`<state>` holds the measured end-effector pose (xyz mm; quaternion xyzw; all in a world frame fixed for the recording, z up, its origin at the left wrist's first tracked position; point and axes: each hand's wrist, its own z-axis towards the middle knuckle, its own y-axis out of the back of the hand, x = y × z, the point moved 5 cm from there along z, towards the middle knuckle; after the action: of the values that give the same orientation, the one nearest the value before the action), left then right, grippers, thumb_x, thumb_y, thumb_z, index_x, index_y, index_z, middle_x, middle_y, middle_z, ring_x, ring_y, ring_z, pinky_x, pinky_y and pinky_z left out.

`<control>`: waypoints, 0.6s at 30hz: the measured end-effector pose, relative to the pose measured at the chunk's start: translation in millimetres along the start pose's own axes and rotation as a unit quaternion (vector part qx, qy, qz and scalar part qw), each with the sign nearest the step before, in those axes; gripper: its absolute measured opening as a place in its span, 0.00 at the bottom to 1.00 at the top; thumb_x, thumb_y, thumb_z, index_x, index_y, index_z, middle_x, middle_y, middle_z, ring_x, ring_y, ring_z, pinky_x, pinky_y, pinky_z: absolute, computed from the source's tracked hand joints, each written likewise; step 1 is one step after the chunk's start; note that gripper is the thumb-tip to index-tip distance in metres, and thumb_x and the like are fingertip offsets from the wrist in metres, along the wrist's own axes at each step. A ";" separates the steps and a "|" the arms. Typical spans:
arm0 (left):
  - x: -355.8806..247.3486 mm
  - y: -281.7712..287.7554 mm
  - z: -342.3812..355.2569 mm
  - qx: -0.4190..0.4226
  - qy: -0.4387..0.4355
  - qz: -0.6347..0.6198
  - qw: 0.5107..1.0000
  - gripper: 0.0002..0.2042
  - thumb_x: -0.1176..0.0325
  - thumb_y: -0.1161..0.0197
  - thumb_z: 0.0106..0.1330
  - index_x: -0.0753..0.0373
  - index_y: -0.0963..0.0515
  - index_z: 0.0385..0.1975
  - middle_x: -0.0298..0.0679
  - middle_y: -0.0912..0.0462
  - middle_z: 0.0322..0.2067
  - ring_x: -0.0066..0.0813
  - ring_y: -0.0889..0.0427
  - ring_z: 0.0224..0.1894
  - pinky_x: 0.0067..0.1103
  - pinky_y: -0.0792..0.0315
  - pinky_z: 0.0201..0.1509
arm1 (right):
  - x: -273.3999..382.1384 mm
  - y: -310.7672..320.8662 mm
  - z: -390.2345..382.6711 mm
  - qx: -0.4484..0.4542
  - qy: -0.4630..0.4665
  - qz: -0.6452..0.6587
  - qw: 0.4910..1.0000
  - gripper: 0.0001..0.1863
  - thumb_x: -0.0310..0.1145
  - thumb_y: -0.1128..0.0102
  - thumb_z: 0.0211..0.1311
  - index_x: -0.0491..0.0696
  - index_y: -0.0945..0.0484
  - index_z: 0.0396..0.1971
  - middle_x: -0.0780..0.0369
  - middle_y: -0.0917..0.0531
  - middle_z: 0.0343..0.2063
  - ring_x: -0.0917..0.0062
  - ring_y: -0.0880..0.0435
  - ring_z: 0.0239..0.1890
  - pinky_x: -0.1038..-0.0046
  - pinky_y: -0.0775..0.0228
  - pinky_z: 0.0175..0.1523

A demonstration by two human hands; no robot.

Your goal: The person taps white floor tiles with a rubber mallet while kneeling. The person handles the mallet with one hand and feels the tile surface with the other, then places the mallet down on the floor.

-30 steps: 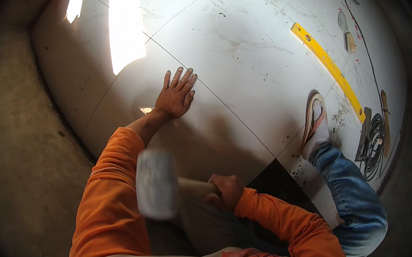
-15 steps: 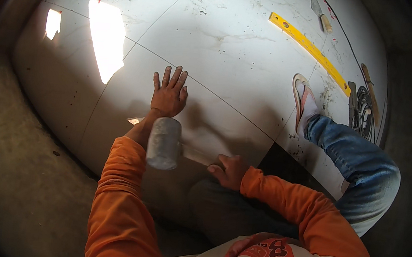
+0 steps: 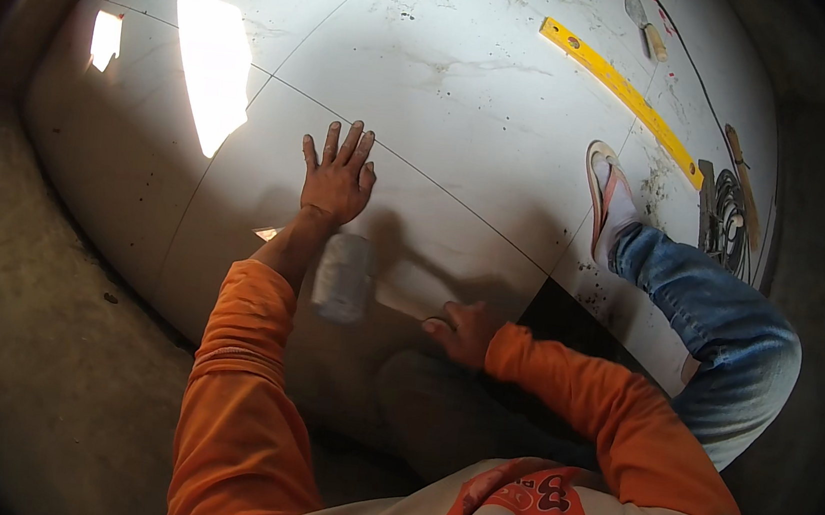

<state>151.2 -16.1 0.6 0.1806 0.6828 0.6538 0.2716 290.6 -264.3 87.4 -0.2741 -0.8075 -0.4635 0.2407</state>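
My left hand (image 3: 336, 181) lies flat on a large pale floor tile (image 3: 438, 210), fingers spread, their tips by a joint line. In my right hand (image 3: 470, 332) is the handle of a mallet, the fingers wrapped round it. The grey, cylindrical head of the mallet (image 3: 342, 278) is slightly blurred and sits beside my left forearm, above the tile. Whether the head touches the tile I cannot tell. The mallet's shadow falls on the tile just beyond it.
A yellow spirit level (image 3: 625, 97) lies at the far right, with a trowel (image 3: 644, 22) beyond it. Coiled cable (image 3: 731, 223) and a wooden-handled tool (image 3: 741, 176) lie at the right edge. My sandalled foot (image 3: 611, 203) rests nearby. A dark gap (image 3: 576, 330) borders the tile.
The mallet head has moved slightly right and away from me, swung by my right hand. My left hand stays flat on the tile. The view has shifted slightly.
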 end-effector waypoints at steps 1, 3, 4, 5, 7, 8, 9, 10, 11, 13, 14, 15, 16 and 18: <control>-0.2 1.0 -1.4 -0.008 0.002 0.001 1.000 0.26 0.56 0.60 0.70 0.51 0.43 0.69 0.32 0.49 0.71 0.42 0.56 0.74 0.55 0.68 0.71 | -1.1 0.6 1.5 0.034 -0.030 -0.010 0.999 0.32 0.62 0.53 0.63 0.42 0.23 0.27 0.49 0.20 0.21 0.50 0.19 0.28 0.58 0.26 0.37; -1.4 -0.4 -1.8 0.015 0.001 0.005 1.000 0.26 0.56 0.59 0.70 0.50 0.43 0.69 0.32 0.49 0.71 0.42 0.56 0.74 0.56 0.68 0.71 | 23.5 7.0 3.8 0.051 0.132 0.087 0.986 0.33 0.62 0.54 0.64 0.42 0.24 0.26 0.48 0.20 0.21 0.50 0.19 0.27 0.58 0.27 0.37; -1.4 1.4 -1.8 0.000 0.012 0.027 1.000 0.26 0.56 0.59 0.70 0.50 0.43 0.69 0.32 0.49 0.71 0.42 0.56 0.74 0.56 0.68 0.71 | 24.2 14.0 8.6 0.010 0.128 0.086 0.988 0.33 0.62 0.54 0.64 0.42 0.24 0.26 0.48 0.20 0.21 0.50 0.19 0.27 0.58 0.27 0.37; -1.1 0.7 -1.6 0.007 0.012 0.025 1.000 0.26 0.56 0.59 0.70 0.50 0.43 0.69 0.31 0.49 0.72 0.43 0.56 0.74 0.57 0.68 0.70 | 13.7 9.4 11.7 0.045 0.018 0.022 0.999 0.33 0.63 0.54 0.64 0.42 0.24 0.26 0.48 0.20 0.20 0.50 0.19 0.27 0.58 0.27 0.36; -1.8 0.2 0.0 0.012 0.009 0.019 1.000 0.26 0.55 0.60 0.70 0.50 0.43 0.69 0.31 0.50 0.72 0.43 0.56 0.74 0.58 0.67 0.70 | 5.6 8.6 12.6 0.063 -0.086 -0.053 0.993 0.34 0.63 0.54 0.63 0.42 0.24 0.26 0.48 0.21 0.19 0.50 0.19 0.27 0.58 0.27 0.35; -2.1 0.6 -1.0 0.005 0.019 0.030 0.999 0.26 0.55 0.60 0.70 0.50 0.43 0.69 0.31 0.50 0.72 0.43 0.56 0.74 0.58 0.67 0.70 | 12.3 11.7 11.3 0.016 -0.049 0.009 0.999 0.34 0.64 0.54 0.63 0.43 0.24 0.25 0.49 0.21 0.18 0.51 0.20 0.26 0.59 0.27 0.33; -1.4 -0.1 -0.5 0.012 0.018 0.026 0.999 0.26 0.55 0.61 0.70 0.49 0.44 0.69 0.30 0.50 0.72 0.42 0.57 0.74 0.59 0.67 0.70 | 18.6 10.9 8.1 -0.001 0.010 0.091 0.996 0.34 0.65 0.54 0.62 0.43 0.25 0.25 0.49 0.21 0.17 0.52 0.20 0.25 0.59 0.28 0.32; -2.9 -2.3 -1.1 0.033 0.014 0.026 0.999 0.26 0.55 0.61 0.70 0.49 0.44 0.69 0.30 0.50 0.72 0.42 0.57 0.74 0.59 0.67 0.70 | 12.1 10.6 4.6 -0.025 -0.029 0.085 0.996 0.34 0.65 0.54 0.62 0.43 0.25 0.25 0.49 0.21 0.17 0.52 0.20 0.25 0.59 0.28 0.32; -1.9 -0.3 -0.4 0.022 0.014 0.028 0.999 0.26 0.55 0.61 0.70 0.49 0.44 0.69 0.30 0.50 0.72 0.42 0.57 0.74 0.59 0.68 0.69 | 20.5 11.0 2.7 -0.032 0.098 0.057 0.993 0.35 0.65 0.54 0.62 0.43 0.25 0.24 0.49 0.22 0.17 0.51 0.20 0.25 0.58 0.28 0.31; -1.5 1.4 -2.0 0.006 0.020 0.048 0.999 0.26 0.55 0.60 0.70 0.49 0.43 0.69 0.30 0.50 0.72 0.42 0.57 0.74 0.59 0.68 0.69 | 23.8 9.3 -2.4 -0.037 0.218 0.028 0.975 0.35 0.66 0.54 0.61 0.43 0.25 0.24 0.49 0.22 0.16 0.51 0.20 0.24 0.58 0.29 0.30; -3.1 -0.1 -2.9 0.011 0.013 0.023 1.000 0.26 0.55 0.60 0.70 0.49 0.43 0.69 0.30 0.50 0.72 0.42 0.57 0.74 0.59 0.68 0.69 | 8.5 5.0 2.1 0.005 0.109 -0.025 0.994 0.35 0.66 0.54 0.61 0.42 0.25 0.23 0.49 0.22 0.17 0.51 0.20 0.25 0.57 0.28 0.31; -2.9 0.4 -3.0 0.001 0.004 0.014 1.000 0.26 0.56 0.58 0.70 0.50 0.42 0.68 0.33 0.48 0.71 0.45 0.56 0.74 0.59 0.66 0.69 | -8.9 3.6 4.8 0.015 -0.016 -0.080 0.997 0.36 0.66 0.54 0.61 0.42 0.26 0.23 0.48 0.21 0.18 0.51 0.20 0.25 0.56 0.28 0.31; -4.2 5.0 -4.9 -0.053 0.000 0.012 0.999 0.26 0.57 0.56 0.69 0.52 0.41 0.68 0.35 0.47 0.71 0.48 0.54 0.73 0.60 0.65 0.68 | -5.8 2.8 5.9 0.046 0.002 -0.079 0.996 0.36 0.66 0.54 0.61 0.42 0.26 0.23 0.48 0.21 0.18 0.51 0.20 0.25 0.56 0.28 0.32; -4.3 -0.5 -5.9 -0.013 -0.002 -0.007 1.000 0.26 0.57 0.56 0.69 0.52 0.41 0.67 0.35 0.47 0.71 0.48 0.54 0.73 0.60 0.65 0.68 | 17.1 3.8 -2.1 0.033 0.073 0.100 0.992 0.36 0.66 0.53 0.61 0.41 0.24 0.24 0.47 0.20 0.19 0.51 0.19 0.25 0.56 0.26 0.32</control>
<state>151.0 -23.4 0.7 0.1737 0.6746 0.6605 0.2802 280.9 -260.8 101.7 -0.3107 -0.7712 -0.4294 0.3525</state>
